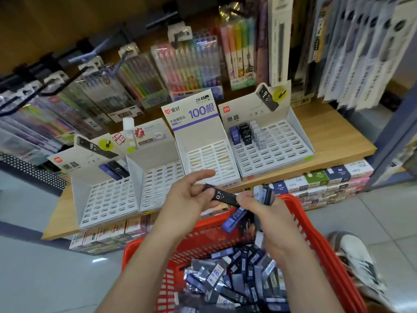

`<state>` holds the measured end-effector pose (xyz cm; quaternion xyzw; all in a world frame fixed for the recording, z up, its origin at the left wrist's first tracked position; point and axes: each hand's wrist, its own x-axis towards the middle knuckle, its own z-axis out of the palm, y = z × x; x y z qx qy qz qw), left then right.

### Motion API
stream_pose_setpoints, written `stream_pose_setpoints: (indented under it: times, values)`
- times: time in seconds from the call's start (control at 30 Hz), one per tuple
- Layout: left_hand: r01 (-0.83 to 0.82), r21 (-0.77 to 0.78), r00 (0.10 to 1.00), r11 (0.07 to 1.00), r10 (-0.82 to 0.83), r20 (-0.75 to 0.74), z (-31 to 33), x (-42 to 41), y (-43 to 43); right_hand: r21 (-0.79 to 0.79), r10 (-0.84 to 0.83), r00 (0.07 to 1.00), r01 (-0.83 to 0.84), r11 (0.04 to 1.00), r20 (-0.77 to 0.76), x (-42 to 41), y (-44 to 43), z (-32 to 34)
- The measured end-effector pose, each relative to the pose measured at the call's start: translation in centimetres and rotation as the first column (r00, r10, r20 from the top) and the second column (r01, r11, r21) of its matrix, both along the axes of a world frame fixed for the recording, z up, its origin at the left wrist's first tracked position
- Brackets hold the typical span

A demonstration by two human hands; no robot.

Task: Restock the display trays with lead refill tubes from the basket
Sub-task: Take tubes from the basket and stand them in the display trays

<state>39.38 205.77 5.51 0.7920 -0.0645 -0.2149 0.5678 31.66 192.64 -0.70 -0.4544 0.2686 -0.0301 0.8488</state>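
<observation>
Black 0.7 tube [222, 196] above red basket [316, 236]; four slotted trays [270, 150] seemingly near-empty

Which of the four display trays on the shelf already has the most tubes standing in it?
The far-right tray: several blue, black and grey tubes fill its back-left corner. The far-left tray holds only a couple; the two middle trays' slots look empty.

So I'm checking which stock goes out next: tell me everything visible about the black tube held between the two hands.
The black tube is a slim, flat-sided, plastic-looking case with white "0.7" printed on its side. It lies tilted, its upper end in the left hand's fingertips and its lower end against the right hand, which also grips several other tubes. It is held above the red basket, in front of the trays.
</observation>
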Motion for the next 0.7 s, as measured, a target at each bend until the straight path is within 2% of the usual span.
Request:
stream_pose_setpoints:
  times: [0.07, 0.3, 0.43, 0.7]
  values:
    - [-0.048, 0.014, 0.999, 0.999, 0.048, 0.026, 0.4, 1.5, -1.0, 0.005, -0.082, 0.996, 0.082, 0.997, -0.03, 0.9, -0.5, 0.1]
    - [-0.094, 0.113, 0.942, 0.989, 0.051, 0.331, 0.8, 8.4, -7.3, 0.002, -0.326, 0.943, 0.326, 0.945, -0.062, 4.1, -4.7, 0.8]
    - [-0.059, 0.33, 0.852, 0.942, -0.125, 0.508, -1.0, 10.2, -10.8, -0.012, -0.38, 0.921, 0.38, 0.925, -0.09, 4.4, -6.9, 0.3]
    - [-0.033, 0.504, 0.713, 0.863, -0.333, 0.617, -3.6, 11.0, -12.4, 0.111, -0.414, 0.893, 0.436, 0.893, -0.178, 4.2, -6.6, -2.4]
